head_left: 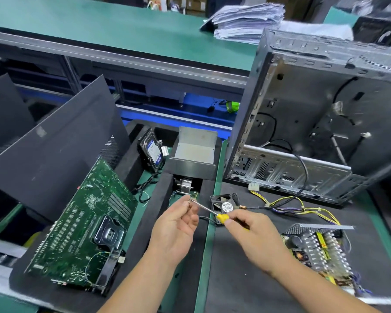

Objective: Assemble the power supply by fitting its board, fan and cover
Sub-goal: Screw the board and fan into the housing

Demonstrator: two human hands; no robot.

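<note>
With the right hand [248, 227] gripping a yellow screwdriver [221, 218] and the left hand [178, 220] pinching its tip, seemingly seating a screw, the fan [226, 205] and board [321, 251] lay unfitted nearby, needing fastening next.

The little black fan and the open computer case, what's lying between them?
In the head view, yellow wires lie on the dark mat between fan and case.

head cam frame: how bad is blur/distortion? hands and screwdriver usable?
Head view: strong wide-angle bowing, the computer case leans and the bench edges curve. Motion blur smears the paper stack and the case top. The centre is sharper: left hand, right hand, yellow-handled screwdriver and fan label are distinct. Lighting is even and diffuse, with no hard glare.
</note>
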